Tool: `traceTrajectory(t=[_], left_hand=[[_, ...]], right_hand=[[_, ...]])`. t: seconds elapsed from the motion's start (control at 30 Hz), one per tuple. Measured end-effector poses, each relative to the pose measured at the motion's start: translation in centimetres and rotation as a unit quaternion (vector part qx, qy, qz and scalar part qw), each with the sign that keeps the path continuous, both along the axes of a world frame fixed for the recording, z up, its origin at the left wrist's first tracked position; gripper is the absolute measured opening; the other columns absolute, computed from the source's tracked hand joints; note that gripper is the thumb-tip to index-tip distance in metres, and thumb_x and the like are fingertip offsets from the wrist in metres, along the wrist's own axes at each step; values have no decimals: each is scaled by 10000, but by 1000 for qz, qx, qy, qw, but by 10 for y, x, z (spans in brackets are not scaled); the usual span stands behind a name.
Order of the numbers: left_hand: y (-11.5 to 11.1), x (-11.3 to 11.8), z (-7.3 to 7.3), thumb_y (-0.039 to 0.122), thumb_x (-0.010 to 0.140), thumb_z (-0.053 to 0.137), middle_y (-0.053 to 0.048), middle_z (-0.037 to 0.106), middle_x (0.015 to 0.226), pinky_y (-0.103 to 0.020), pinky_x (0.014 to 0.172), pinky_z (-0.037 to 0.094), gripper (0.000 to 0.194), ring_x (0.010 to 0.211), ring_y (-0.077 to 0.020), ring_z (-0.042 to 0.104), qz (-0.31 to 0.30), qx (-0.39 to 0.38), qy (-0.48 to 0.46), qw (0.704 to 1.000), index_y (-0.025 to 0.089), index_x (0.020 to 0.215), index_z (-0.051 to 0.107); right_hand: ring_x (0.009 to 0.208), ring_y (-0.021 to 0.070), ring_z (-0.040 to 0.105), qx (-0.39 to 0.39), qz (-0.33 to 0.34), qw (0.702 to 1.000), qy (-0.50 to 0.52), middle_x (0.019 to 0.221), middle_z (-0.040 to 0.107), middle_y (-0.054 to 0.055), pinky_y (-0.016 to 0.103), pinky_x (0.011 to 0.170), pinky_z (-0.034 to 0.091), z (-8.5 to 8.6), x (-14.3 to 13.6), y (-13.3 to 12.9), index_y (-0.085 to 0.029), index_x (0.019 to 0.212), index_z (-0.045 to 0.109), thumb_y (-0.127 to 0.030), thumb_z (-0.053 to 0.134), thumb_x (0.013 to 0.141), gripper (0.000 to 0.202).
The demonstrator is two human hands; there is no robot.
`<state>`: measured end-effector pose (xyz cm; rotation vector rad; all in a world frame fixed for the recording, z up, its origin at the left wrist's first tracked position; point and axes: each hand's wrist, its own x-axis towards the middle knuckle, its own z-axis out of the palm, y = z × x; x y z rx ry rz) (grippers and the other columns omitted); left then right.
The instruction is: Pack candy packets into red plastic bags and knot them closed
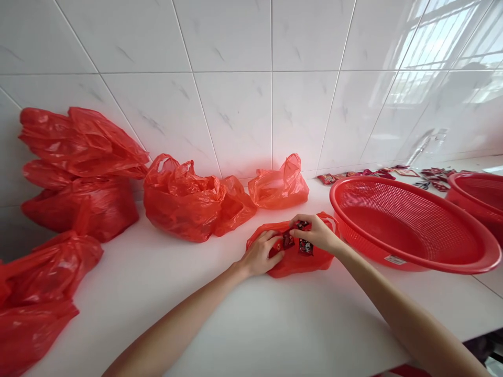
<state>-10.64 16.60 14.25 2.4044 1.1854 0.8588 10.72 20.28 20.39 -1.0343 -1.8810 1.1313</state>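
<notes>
A red plastic bag (291, 266) lies spread on the white table in front of me, with several small dark red and black packets (305, 247) on or in it. My left hand (261, 255) is at the bag's left side, its thumb and fingers curled around a small red packet (277, 246). From the right, my right hand (316, 233) reaches over the bag and pinches a dark packet (302, 225). Its fingertips are close to another dark red packet (288, 239) between my hands.
Right of the bag stands a large red mesh basket (377, 225), with a second red basket (481, 196) beyond. Loose packets (365, 174) lie along the tiled wall. Full red bags (181, 201) line the wall leftward; more bags (82, 173) are stacked at the far left.
</notes>
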Motion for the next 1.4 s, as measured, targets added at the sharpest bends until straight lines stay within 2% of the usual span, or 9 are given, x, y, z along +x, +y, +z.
traceTrajectory(t=[0.17,0.33,0.47,0.57,0.73,0.9,1.03,1.23,1.4], left_hand=[[-1,1,3,276,962,530,-107,673,1182,-406,977,547,243,1100,-247,637,2,-15,-30,999,196,1116,701],[3,1,7,341,1028,433,-82,722,1132,-394,977,554,325,1084,-225,668,29,-31,-93,995,205,1122,713],[3,0,10,273,978,507,-70,715,1210,-401,1006,553,313,1156,-231,655,70,-5,-91,993,232,1240,673],[-2,4,14,204,876,613,-68,689,1249,-414,1025,547,438,1204,-245,626,84,30,-83,993,250,1312,617],[-15,19,23,280,888,636,-78,702,1146,-397,1000,553,318,1119,-240,653,78,34,-111,990,223,1199,662],[-18,30,26,372,958,581,-69,749,1098,-381,925,587,356,1019,-227,707,67,-65,-180,979,217,1275,625],[-13,29,24,364,969,538,-64,772,1075,-357,900,598,273,1000,-230,728,73,-122,-220,965,196,1102,707],[-11,23,27,231,870,586,-48,760,1023,-393,942,575,168,998,-228,705,119,-80,-198,970,208,987,702],[-20,28,36,225,823,650,-62,733,1083,-386,930,571,315,1019,-234,684,46,-85,-189,977,210,1137,672]], right_hand=[[804,211,639,-10,-24,999,26,797,683,11,356,788,509,-7,6,-5,-206,813,667,-342,687,725,163],[806,213,643,-36,-35,998,47,813,696,12,353,787,510,-12,10,-10,-206,858,684,-345,700,705,207],[761,205,666,-116,-51,986,108,801,691,-2,348,758,520,-14,11,-13,-207,939,679,-353,738,683,301],[806,213,681,-152,-66,973,162,823,702,4,352,791,526,-16,11,-15,-209,960,683,-384,792,661,363],[856,218,684,-188,-98,946,246,900,713,17,369,851,536,-20,4,-17,-231,978,689,-444,840,652,417],[959,233,677,-170,-79,954,235,1032,733,49,355,865,539,-22,-8,-24,-244,1038,713,-492,794,720,411],[1099,249,647,-129,-72,965,218,1123,731,63,361,943,520,-23,-14,-28,-244,996,724,-519,750,779,351],[1053,259,689,-159,-103,941,282,1009,752,56,407,947,537,-28,-13,-22,-254,943,668,-613,734,773,402],[1074,249,678,-127,-94,956,246,1034,751,52,401,999,510,-27,-16,-23,-249,925,663,-619,697,809,389]])
